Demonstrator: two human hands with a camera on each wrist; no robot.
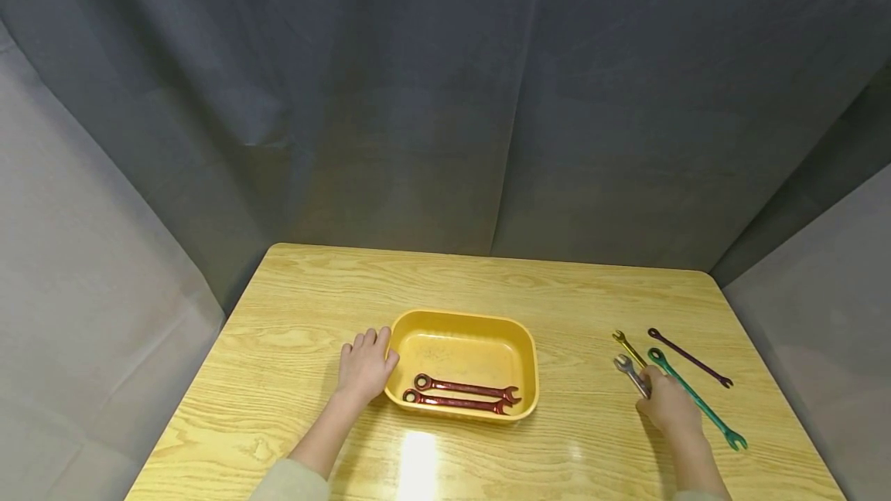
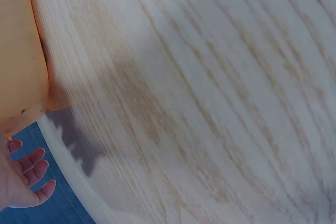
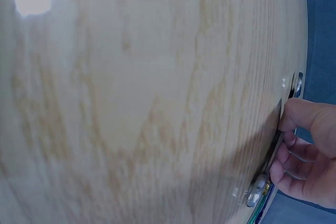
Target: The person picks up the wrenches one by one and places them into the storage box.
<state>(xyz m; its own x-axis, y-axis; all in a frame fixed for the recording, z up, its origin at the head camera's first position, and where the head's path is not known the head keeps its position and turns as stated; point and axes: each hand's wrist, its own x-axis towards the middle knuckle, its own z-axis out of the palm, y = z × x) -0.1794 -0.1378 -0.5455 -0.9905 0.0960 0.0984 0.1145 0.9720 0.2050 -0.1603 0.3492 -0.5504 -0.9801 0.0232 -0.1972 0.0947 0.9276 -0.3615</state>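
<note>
My left hand point(image 1: 363, 366) is at the left rim of a yellow plastic tray point(image 1: 452, 317), its thumb by the edge and its fingers spread loosely. Two red ratchet wrenches, the upper one point(image 1: 466, 388) and the lower one point(image 1: 455, 403), lie side by side in the tray. On the right, my right hand point(image 1: 670, 402) pinches a silver wrench point(image 1: 629, 373) between thumb and fingers, close to the tabletop. A gold wrench point(image 1: 629, 348) lies just beyond, partly hidden by that hand. Next to the hand is a green ratchet wrench point(image 1: 696, 397).
A thin purple wrench point(image 1: 689, 356) lies farther right on the wooden table point(image 1: 334, 277). Grey curtains point(image 1: 418, 138) hang behind the table and at both sides.
</note>
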